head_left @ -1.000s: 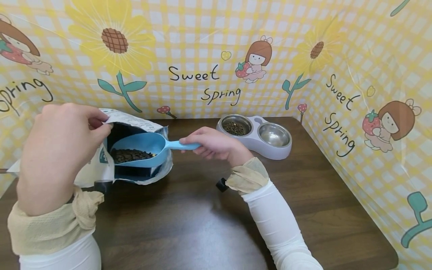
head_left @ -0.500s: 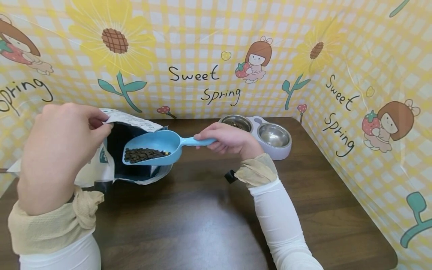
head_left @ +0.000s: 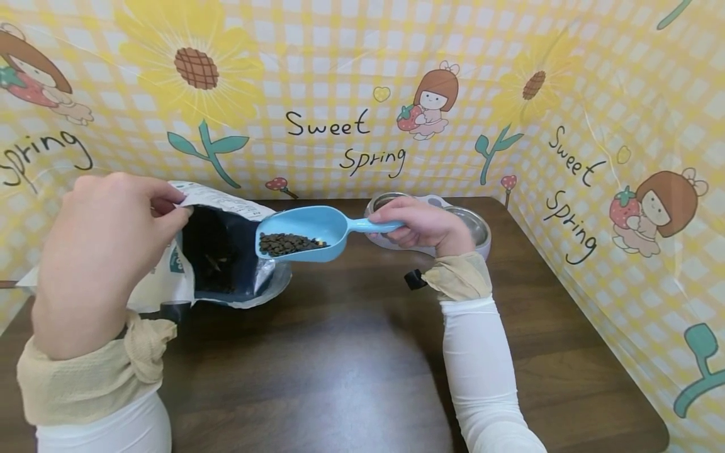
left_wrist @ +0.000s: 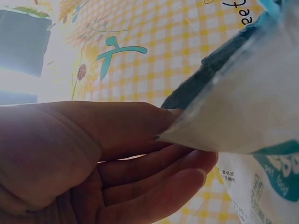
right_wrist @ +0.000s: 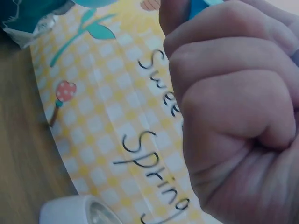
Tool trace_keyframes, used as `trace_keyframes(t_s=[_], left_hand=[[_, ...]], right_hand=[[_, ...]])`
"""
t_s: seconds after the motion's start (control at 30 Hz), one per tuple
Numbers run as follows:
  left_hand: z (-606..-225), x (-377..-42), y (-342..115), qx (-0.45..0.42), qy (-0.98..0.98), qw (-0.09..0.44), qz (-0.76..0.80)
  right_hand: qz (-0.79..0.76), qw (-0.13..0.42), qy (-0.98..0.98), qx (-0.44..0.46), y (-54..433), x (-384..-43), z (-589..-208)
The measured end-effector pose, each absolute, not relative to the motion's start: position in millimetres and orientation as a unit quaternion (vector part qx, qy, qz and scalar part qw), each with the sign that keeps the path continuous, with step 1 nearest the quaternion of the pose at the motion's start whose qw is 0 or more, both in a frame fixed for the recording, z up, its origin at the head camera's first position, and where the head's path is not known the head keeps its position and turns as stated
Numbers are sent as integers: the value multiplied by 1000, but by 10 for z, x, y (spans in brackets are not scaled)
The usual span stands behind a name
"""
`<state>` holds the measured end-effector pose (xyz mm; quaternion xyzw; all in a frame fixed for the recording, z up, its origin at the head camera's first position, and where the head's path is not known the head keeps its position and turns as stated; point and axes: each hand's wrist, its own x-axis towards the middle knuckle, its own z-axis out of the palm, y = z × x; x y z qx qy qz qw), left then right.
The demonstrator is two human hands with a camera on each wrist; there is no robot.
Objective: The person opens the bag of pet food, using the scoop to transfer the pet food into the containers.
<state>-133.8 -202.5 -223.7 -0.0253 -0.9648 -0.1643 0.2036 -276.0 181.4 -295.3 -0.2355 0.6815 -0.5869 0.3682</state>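
Note:
My left hand (head_left: 107, 251) pinches the upper edge of a white pet food bag (head_left: 161, 283) between thumb and fingers. The bag lies with its dark mouth facing right. In the left wrist view that hand (left_wrist: 135, 149) grips the corner of the bag (left_wrist: 233, 112). My right hand (head_left: 421, 223) grips the handle of a light blue scoop (head_left: 317, 217), which holds brown kibble (head_left: 289, 243). The scoop is in the air just right of the bag's mouth. Curled fingers of the right hand (right_wrist: 229, 93) fill much of the right wrist view.
A pale double pet bowl (head_left: 478, 248) with metal dishes stands at the back of the brown wooden table (head_left: 351, 365), partly hidden behind my right hand. A yellow checked cloth (head_left: 340, 75) with printed flowers and figures lines the back and sides.
The right hand has drawn the scoop with its kibble rightward and slightly up, out of the bag. It now covers part of the double bowl. My left hand keeps its pinch on the bag.

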Motion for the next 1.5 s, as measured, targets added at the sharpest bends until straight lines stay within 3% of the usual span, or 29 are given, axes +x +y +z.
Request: trace_keyframes(t_s=[1.03, 1.5], left_hand=[[-2251, -1346, -2047, -26, -967, 190, -165], [-2263, -1359, -2053, -33, -965, 200, -163]], right_hand=[[-658, 299, 654, -224, 2701, -2792, -2932], [-689, 235, 672, -131, 2920, -2821, -2982]])
